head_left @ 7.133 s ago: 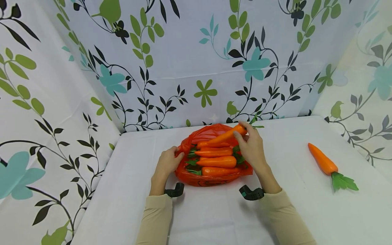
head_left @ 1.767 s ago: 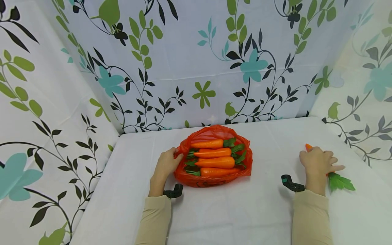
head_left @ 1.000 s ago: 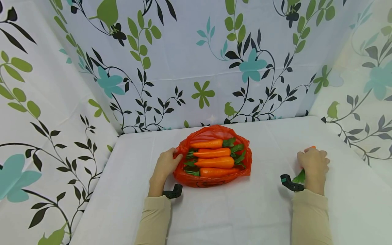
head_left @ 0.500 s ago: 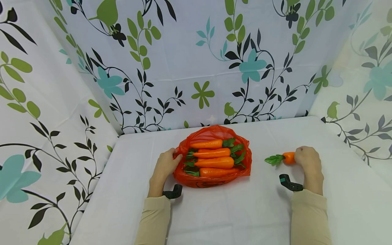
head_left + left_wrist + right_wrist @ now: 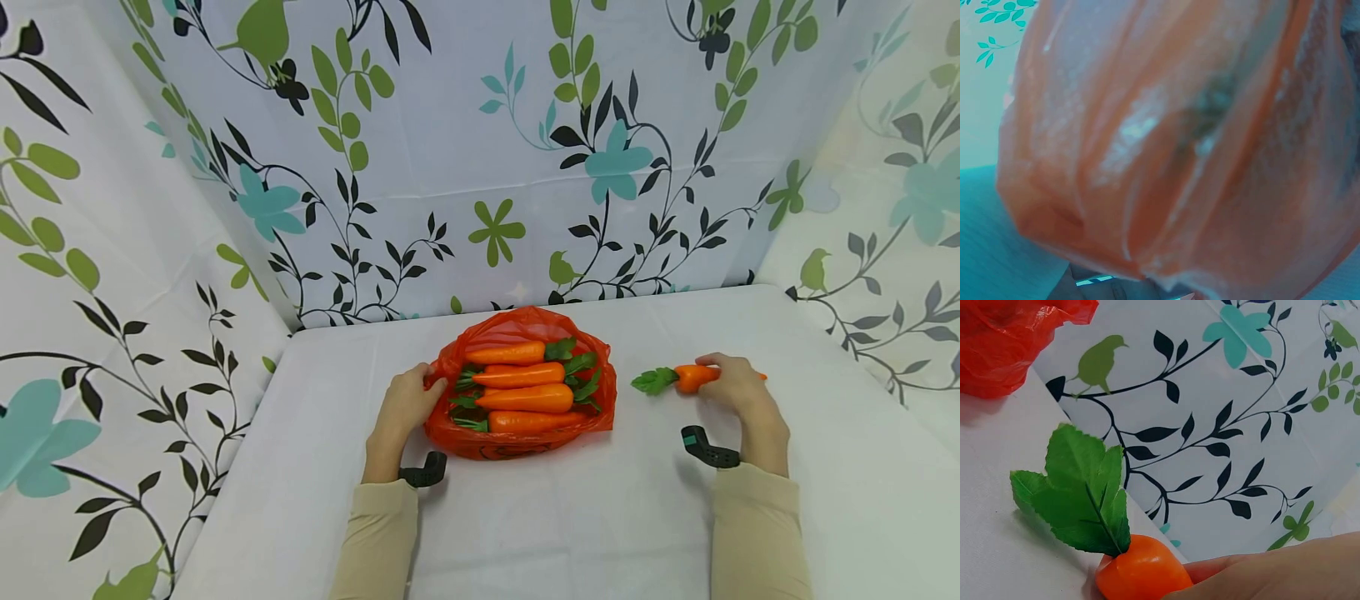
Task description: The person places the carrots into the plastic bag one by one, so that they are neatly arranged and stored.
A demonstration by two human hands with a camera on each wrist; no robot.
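A red plastic bag (image 5: 517, 443) lies with its mouth open, several orange carrots (image 5: 525, 398) stacked inside, some leaves pointing right and some left. At its left rim, my left hand (image 5: 407, 404) holds the plastic between thumb and fingers. Up close in the left wrist view, the bag (image 5: 1166, 156) hides most of that hand. To the right of the bag, my right hand (image 5: 738, 390) grips a single carrot (image 5: 691, 379), its green leaves toward the bag and its tip showing beyond the fingers. The right wrist view shows its thick end (image 5: 1141, 570) and leafy top (image 5: 1079, 490).
A white cloth covers the table (image 5: 510, 525). Behind it hangs a leaf-and-bird patterned curtain (image 5: 420, 167), which continues along both sides. Each wrist wears a small black camera mount, such as the right one (image 5: 708, 448).
The carrot formerly in my right hand went into the bag. That hand then moved right, took the lone carrot, turned its leaves toward the bag and shifted slightly left. My left hand stayed.
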